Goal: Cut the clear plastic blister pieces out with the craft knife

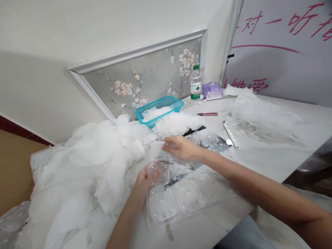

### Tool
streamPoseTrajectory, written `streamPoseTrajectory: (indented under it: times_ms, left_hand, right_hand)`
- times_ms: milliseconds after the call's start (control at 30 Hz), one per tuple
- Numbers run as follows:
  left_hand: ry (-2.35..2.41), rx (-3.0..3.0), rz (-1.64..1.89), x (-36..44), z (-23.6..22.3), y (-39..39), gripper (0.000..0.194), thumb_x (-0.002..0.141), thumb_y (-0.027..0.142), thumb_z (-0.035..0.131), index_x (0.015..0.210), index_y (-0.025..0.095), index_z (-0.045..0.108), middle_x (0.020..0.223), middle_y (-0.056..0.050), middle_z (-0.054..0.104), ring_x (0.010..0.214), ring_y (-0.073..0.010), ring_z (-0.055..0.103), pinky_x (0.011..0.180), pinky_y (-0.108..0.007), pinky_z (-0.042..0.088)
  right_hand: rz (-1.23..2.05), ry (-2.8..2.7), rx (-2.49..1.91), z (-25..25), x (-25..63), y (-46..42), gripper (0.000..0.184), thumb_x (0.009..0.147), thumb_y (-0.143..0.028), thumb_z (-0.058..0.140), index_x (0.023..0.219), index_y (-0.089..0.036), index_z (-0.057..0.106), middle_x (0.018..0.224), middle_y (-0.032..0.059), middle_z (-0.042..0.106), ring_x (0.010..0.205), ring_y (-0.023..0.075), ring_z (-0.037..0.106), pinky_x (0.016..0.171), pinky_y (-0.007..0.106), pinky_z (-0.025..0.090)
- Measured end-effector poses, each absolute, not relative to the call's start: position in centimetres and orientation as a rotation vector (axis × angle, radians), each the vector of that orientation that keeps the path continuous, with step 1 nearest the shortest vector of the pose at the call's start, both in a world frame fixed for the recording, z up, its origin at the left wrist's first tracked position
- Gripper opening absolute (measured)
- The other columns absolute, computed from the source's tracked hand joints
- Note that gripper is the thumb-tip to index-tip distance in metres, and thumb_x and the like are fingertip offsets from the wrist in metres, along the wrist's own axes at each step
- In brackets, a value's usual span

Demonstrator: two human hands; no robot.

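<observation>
**Obs., head cam.** L grip [144, 181] closed round the underside of a clear plastic square cell [158, 173], fingers curled up its edge, so the cell sits tilted toward me & off the panel. R grip [181, 147] spread, fingers extended, tips on a 2nd clear cell [156, 150] just past L grip; looks like it's steadying that cell, but finger contact is soft in this view, so not certain.

Panel of joined clear cells w/ white beads [181, 199] lies directly below both grips on the white counter [261, 162], presumably flat there for easy reach. Dark sheet [194, 131] shows beneath its far edge, beyond R grip.

Left of L grip: large heap of white sheer fabric [88, 166], bunched against the wall, apart from the panel's main area. Beyond the grips: teal plastic basket [159, 110] holding white material. Right of R grip, out of the hands' way: pink-handled craft knife [206, 113], steel ruler [230, 135]. Far end: water bottle [195, 84], purple tissue pack [212, 90].
</observation>
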State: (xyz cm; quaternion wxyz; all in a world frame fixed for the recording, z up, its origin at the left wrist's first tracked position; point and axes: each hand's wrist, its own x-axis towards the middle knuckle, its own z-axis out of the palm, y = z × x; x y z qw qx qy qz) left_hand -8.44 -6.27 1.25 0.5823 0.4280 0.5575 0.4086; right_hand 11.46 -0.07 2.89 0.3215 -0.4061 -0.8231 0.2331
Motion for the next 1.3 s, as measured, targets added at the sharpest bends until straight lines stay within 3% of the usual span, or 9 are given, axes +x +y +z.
streamPoseTrajectory:
  times_ms: [100, 200, 367, 600, 800, 1000, 1133, 1300]
  left_hand:
    - [1.316, 1.005, 0.916, -8.2, 0.8, -6.2, 0.041, 0.063, 0.038, 0.079, 0.095, 0.014, 0.069, 0.093, -0.009, 0.074, 0.075, -0.0207, 0.068, 0.066, -0.029, 0.053]
    - [1.317, 1.025, 0.978, -8.2, 0.5, -6.2, 0.04, 0.065, 0.033, 0.076, 0.101, 0.018, 0.068, 0.107, -0.007, 0.071, 0.092, -0.0222, 0.067, 0.076, -0.029, 0.052]
    - [1.337, 1.082, 1.096, -8.0, 0.2, -6.3, 0.047, 0.062, 0.023, 0.073, 0.108, 0.021, 0.062, 0.114, -0.003, 0.068, 0.111, -0.0216, 0.059, 0.088, -0.026, 0.047]
    - [1.373, 1.089, 1.049, -7.5, 0.9, -6.6, 0.038, 0.068, 0.034, 0.07, 0.102, 0.019, 0.064, 0.107, -0.006, 0.069, 0.098, -0.0248, 0.063, 0.065, -0.026, 0.051]
    - [1.376, 1.146, 1.032, -7.6, 0.5, -6.5, 0.045, 0.07, 0.046, 0.069, 0.104, 0.018, 0.062, 0.107, -0.008, 0.069, 0.097, -0.0261, 0.064, 0.067, -0.028, 0.052]
    - [1.389, 1.278, 1.043, -7.5, 0.5, -6.3, 0.041, 0.075, 0.049, 0.064, 0.101, 0.018, 0.061, 0.105, -0.007, 0.069, 0.096, -0.0227, 0.063, 0.081, -0.03, 0.049]
    - [1.376, 1.391, 1.06, -7.8, 0.4, -6.0, 0.036, 0.075, 0.052, 0.064, 0.09, 0.019, 0.063, 0.093, -0.005, 0.069, 0.093, -0.022, 0.061, 0.087, -0.029, 0.044]
    - [1.365, 1.502, 1.03, -7.9, 0.4, -5.6, 0.034, 0.077, 0.054, 0.062, 0.073, 0.02, 0.059, 0.069, 0.0, 0.058, 0.072, -0.0171, 0.054, 0.07, -0.024, 0.042]
  right_hand:
    - [0.392, -2.042, -1.117, 2.5, 11.5, 0.4, 0.028, 0.083, -0.019, 0.057, 0.11, -0.01, 0.058, 0.1, 0.0145, 0.062, 0.096, 0.0261, 0.053, 0.085, 0.042, 0.044]
    - [0.248, -2.097, -0.93, 2.2, 10.7, -0.3, 0.032, 0.084, -0.019, 0.057, 0.116, -0.012, 0.056, 0.118, 0.0153, 0.059, 0.112, 0.0273, 0.048, 0.097, 0.044, 0.04]
    - [0.089, -2.25, -0.721, 1.1, 8.9, -1.4, 0.024, 0.094, -0.029, 0.048, 0.104, -0.012, 0.061, 0.101, 0.0118, 0.067, 0.098, 0.023, 0.056, 0.087, 0.038, 0.046]
    - [0.06, -2.262, -0.752, 0.9, 9.3, -0.9, 0.025, 0.096, -0.022, 0.041, 0.088, -0.013, 0.063, 0.088, 0.0106, 0.067, 0.084, 0.0207, 0.055, 0.076, 0.034, 0.046]
    - [0.132, -2.271, -0.676, 1.1, 9.5, -1.0, 0.02, 0.091, -0.03, 0.053, 0.095, -0.013, 0.063, 0.097, 0.0115, 0.067, 0.091, 0.0215, 0.056, 0.078, 0.033, 0.048]
    - [0.228, -2.244, -0.665, 0.6, 9.1, -1.0, 0.011, 0.089, -0.022, 0.056, 0.083, -0.015, 0.064, 0.091, 0.007, 0.068, 0.087, 0.0183, 0.057, 0.078, 0.03, 0.048]
    - [0.272, -2.117, -0.782, 1.2, 9.3, -1.2, 0.007, 0.086, -0.016, 0.058, 0.08, -0.017, 0.06, 0.084, 0.0033, 0.067, 0.081, 0.0154, 0.058, 0.073, 0.026, 0.047]
    - [0.211, -1.982, -0.927, 2.0, 10.3, -0.6, 0.009, 0.091, -0.018, 0.046, 0.087, -0.016, 0.054, 0.09, 0.0084, 0.063, 0.088, 0.0197, 0.056, 0.077, 0.031, 0.045]
